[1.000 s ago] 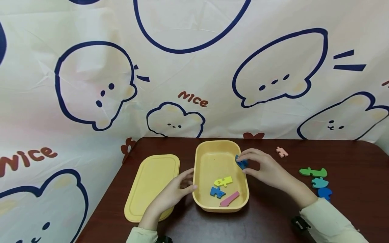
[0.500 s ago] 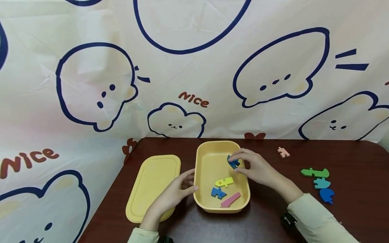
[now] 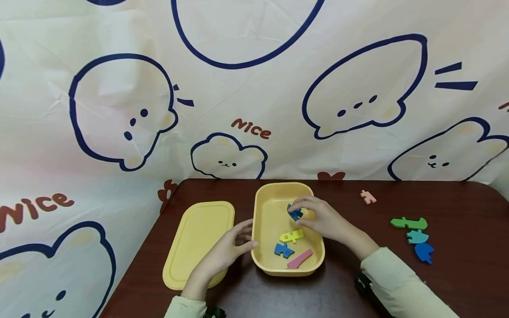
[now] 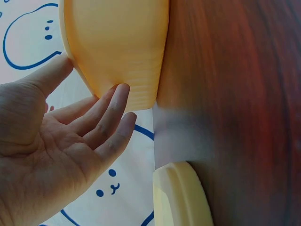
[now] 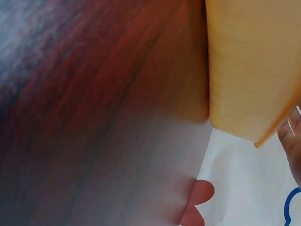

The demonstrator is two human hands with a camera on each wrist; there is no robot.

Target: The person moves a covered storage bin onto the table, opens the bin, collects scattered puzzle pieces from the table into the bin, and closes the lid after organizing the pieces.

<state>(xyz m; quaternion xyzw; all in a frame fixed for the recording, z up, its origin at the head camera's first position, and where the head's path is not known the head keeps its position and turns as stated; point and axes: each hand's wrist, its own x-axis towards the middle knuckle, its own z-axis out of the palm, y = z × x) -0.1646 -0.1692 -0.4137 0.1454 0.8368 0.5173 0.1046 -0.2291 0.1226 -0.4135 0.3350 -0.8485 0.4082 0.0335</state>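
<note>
A dark blue puzzle piece (image 3: pixel 295 213) is pinched between the thumb and fingers of my right hand (image 3: pixel 324 221), over the inside of a yellow box (image 3: pixel 260 207). Inside that box lie a yellow piece (image 3: pixel 292 236), a blue piece (image 3: pixel 284 250) and a pink piece (image 3: pixel 300 259). My left hand (image 3: pixel 228 249) rests against the box's left side, its thumb at the rim. In the left wrist view the relaxed fingers (image 4: pixel 123 94) touch the box's outer wall (image 4: pixel 117 52). The right wrist view shows only a bit of the right hand (image 5: pixel 294 146) beyond the rim.
Left of the box lies a flat yellow lid (image 3: pixel 200 238). To the right on the dark wooden table (image 3: pixel 358 282) are green (image 3: pixel 409 223), teal (image 3: pixel 417 236) and blue (image 3: pixel 424 253) pieces, with a light pink piece (image 3: pixel 368 197) farther back. A printed cloth (image 3: pixel 286 97) hangs behind.
My right hand has moved left with the dark blue puzzle piece, from the box's right rim to over its inside. The left hand stays at the box.
</note>
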